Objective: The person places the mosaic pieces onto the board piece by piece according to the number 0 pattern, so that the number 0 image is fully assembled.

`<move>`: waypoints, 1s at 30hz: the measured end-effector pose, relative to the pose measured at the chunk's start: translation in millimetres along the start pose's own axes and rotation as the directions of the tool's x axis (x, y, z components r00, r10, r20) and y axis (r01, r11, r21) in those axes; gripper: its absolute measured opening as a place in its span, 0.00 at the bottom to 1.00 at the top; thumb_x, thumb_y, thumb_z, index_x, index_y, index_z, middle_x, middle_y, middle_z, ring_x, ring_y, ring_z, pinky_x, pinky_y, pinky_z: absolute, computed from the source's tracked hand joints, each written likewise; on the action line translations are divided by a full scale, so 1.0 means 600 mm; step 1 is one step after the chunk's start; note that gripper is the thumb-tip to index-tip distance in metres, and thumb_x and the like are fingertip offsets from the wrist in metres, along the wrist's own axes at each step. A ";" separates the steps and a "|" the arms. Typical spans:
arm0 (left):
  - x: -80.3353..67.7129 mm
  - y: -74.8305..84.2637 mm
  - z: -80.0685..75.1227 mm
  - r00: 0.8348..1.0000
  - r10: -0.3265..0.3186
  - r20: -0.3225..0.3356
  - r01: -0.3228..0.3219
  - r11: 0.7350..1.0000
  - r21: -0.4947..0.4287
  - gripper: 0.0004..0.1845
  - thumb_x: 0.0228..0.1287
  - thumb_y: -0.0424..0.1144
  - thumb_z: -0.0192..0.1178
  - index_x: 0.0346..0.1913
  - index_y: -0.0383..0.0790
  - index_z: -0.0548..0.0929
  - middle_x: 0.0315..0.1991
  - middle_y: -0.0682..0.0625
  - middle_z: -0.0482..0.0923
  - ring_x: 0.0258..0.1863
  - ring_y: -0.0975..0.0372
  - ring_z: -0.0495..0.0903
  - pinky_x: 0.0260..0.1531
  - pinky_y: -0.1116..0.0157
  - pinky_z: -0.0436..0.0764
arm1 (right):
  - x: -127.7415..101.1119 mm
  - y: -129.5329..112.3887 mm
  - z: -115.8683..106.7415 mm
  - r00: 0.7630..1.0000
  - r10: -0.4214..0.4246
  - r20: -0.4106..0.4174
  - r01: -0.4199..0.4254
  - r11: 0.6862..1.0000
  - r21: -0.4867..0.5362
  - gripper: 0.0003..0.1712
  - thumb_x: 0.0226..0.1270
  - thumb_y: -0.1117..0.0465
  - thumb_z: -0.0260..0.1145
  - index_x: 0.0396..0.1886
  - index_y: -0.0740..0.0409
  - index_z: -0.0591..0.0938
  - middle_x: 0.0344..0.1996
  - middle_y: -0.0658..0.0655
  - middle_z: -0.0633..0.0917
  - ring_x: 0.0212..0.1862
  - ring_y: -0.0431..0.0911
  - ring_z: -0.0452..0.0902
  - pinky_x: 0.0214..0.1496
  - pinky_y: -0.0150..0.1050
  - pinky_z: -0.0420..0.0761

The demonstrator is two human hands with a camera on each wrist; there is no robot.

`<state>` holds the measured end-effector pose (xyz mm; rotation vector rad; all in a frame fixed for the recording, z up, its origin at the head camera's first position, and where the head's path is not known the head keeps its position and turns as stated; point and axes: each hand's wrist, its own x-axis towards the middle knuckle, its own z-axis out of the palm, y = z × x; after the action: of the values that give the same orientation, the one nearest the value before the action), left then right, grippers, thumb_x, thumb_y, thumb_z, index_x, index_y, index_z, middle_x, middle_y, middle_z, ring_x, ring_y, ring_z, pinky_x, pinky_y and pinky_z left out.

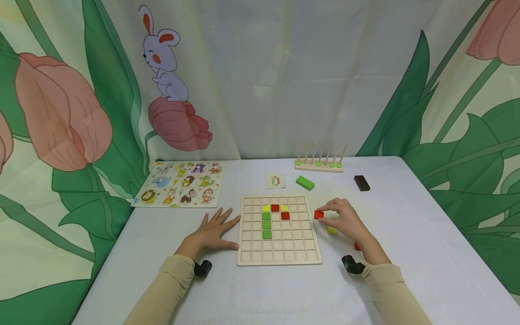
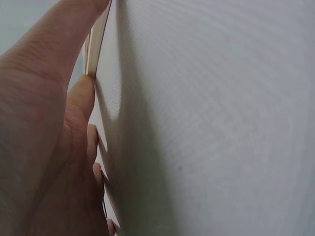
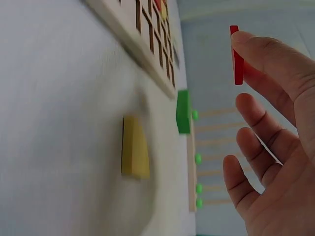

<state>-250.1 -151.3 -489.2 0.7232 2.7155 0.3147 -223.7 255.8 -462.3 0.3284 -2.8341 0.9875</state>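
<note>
A wooden grid board (image 1: 279, 257) lies in the middle of the white table, with several green, red and yellow tiles set in its upper cells. My right hand (image 1: 343, 220) is just right of the board and pinches a red square tile (image 1: 318, 215) (image 3: 236, 55) between thumb and forefinger, a little above the table. A yellow tile (image 1: 331, 230) (image 3: 134, 154) lies on the table under that hand. My left hand (image 1: 215, 230) rests flat on the table with spread fingers, touching the board's left edge (image 2: 97, 44).
A small pattern card (image 1: 275, 181), a green block (image 1: 304, 183) (image 3: 183, 111) and a dark block (image 1: 361, 183) lie beyond the board. A wooden peg rack (image 1: 319, 165) stands at the back. An animal puzzle (image 1: 180, 183) lies at the far left. A red piece (image 1: 357, 246) shows by my right wrist.
</note>
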 end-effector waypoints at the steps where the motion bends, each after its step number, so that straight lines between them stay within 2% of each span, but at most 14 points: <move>1: 0.000 0.000 0.000 1.000 -0.001 -0.002 0.001 1.000 0.000 0.50 0.49 0.71 0.58 0.74 0.59 0.53 0.77 0.47 0.41 0.76 0.45 0.36 0.68 0.34 0.38 | 0.004 -0.007 0.007 1.000 -0.011 0.003 0.011 1.000 0.005 0.16 0.50 0.59 0.75 0.42 0.54 0.87 0.39 0.57 0.82 0.45 0.50 0.69 0.45 0.42 0.70; 9: -0.001 -0.001 0.001 1.000 -0.010 -0.001 0.010 1.000 -0.002 0.50 0.49 0.71 0.58 0.73 0.59 0.53 0.77 0.47 0.41 0.76 0.45 0.36 0.68 0.34 0.37 | 0.031 -0.048 0.063 0.995 -0.066 0.071 0.062 0.997 0.055 0.16 0.48 0.58 0.76 0.39 0.54 0.88 0.36 0.53 0.81 0.44 0.47 0.68 0.44 0.39 0.70; 16: 0.002 0.001 0.001 1.000 -0.003 -0.005 0.003 1.000 -0.004 0.49 0.49 0.71 0.58 0.73 0.60 0.54 0.77 0.47 0.41 0.76 0.45 0.37 0.68 0.34 0.38 | 0.047 -0.064 0.098 0.990 -0.107 0.092 0.105 0.994 0.021 0.15 0.47 0.56 0.76 0.38 0.53 0.88 0.36 0.51 0.81 0.43 0.45 0.68 0.41 0.36 0.70; 24: 0.003 0.000 0.003 1.000 -0.009 -0.004 0.009 1.000 -0.002 0.49 0.49 0.71 0.58 0.73 0.60 0.53 0.77 0.48 0.41 0.76 0.46 0.36 0.68 0.34 0.37 | 0.059 -0.066 0.115 0.988 -0.067 0.138 0.067 0.998 0.010 0.14 0.49 0.55 0.76 0.37 0.51 0.89 0.36 0.49 0.80 0.45 0.45 0.69 0.45 0.38 0.71; 30: 0.003 0.000 0.003 1.000 -0.017 0.002 0.017 1.000 -0.004 0.50 0.49 0.72 0.58 0.74 0.60 0.53 0.77 0.49 0.40 0.76 0.46 0.35 0.68 0.35 0.37 | 0.061 -0.069 0.119 0.983 -0.086 0.162 0.086 0.996 0.007 0.13 0.48 0.55 0.76 0.36 0.50 0.89 0.35 0.49 0.80 0.44 0.45 0.68 0.44 0.38 0.71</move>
<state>-251.0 -150.2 -491.7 0.6990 2.7173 0.3149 -252.2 173.5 -486.7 0.5503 -2.9345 0.9864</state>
